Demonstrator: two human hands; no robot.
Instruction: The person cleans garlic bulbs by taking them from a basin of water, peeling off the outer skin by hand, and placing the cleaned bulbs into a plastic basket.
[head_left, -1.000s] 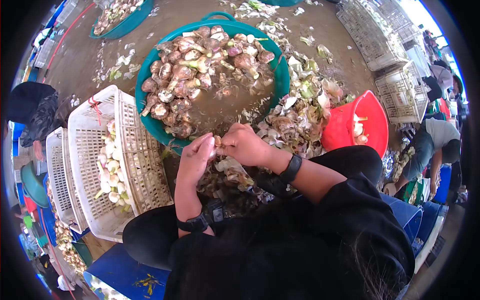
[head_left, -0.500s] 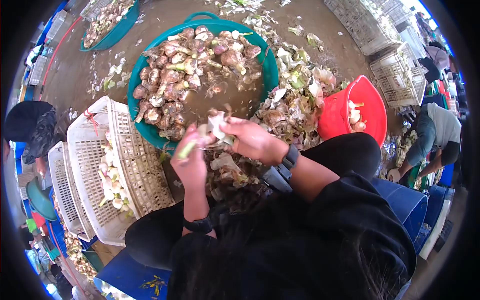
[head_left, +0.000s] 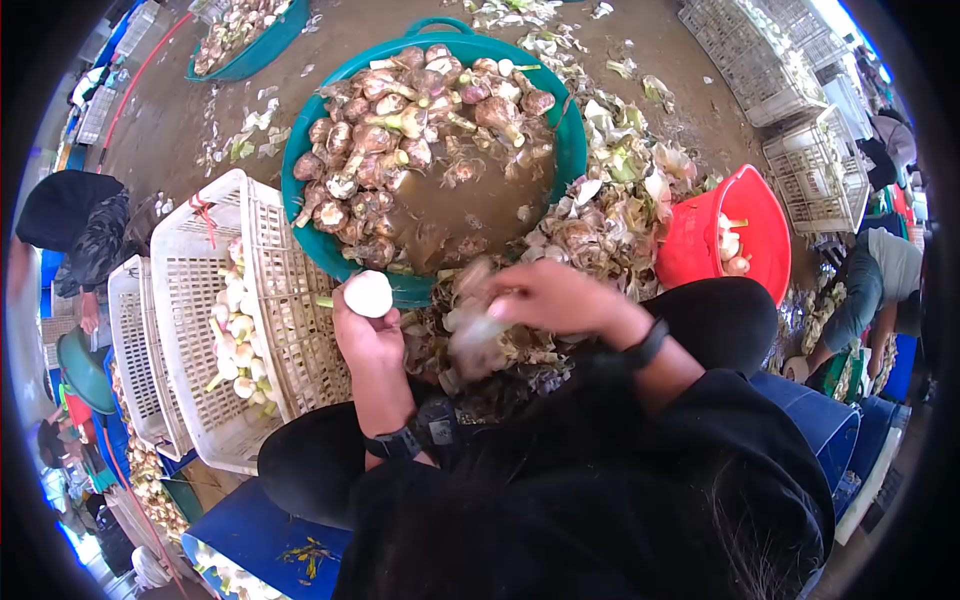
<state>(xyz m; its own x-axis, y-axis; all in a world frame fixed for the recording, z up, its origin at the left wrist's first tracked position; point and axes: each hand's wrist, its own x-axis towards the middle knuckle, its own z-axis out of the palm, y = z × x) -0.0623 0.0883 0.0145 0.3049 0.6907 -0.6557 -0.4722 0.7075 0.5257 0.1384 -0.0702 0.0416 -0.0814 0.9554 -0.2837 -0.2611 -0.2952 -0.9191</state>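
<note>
My left hand (head_left: 370, 338) is closed around a white, peeled garlic bulb (head_left: 368, 293), whose short green stem sticks out to the left. The bulb is just in front of the near rim of a green tub (head_left: 292, 205). Inside the tub, many unpeeled garlic bulbs (head_left: 372, 138) with brown skins and cut stems sit in muddy water. To the right of the bulb, my right hand (head_left: 560, 297) is over a heap of peelings, its fingertips smeared by motion. Blurred garlic skin (head_left: 478, 335) is beside those fingers; whether they still grip it cannot be made out.
At left, a white crate (head_left: 205, 405) contains peeled garlic. A red bucket (head_left: 690, 240) with a few bulbs stands at right, beside piled garlic skins (head_left: 625, 205). More crates (head_left: 815, 170) are at upper right. People work on both sides, one in a grey top (head_left: 893, 265).
My hands have moved apart. The bulb in my left hand now shows a clean white face, and my right hand has swung right and down with loose skin near it. The view has shifted slightly.
</note>
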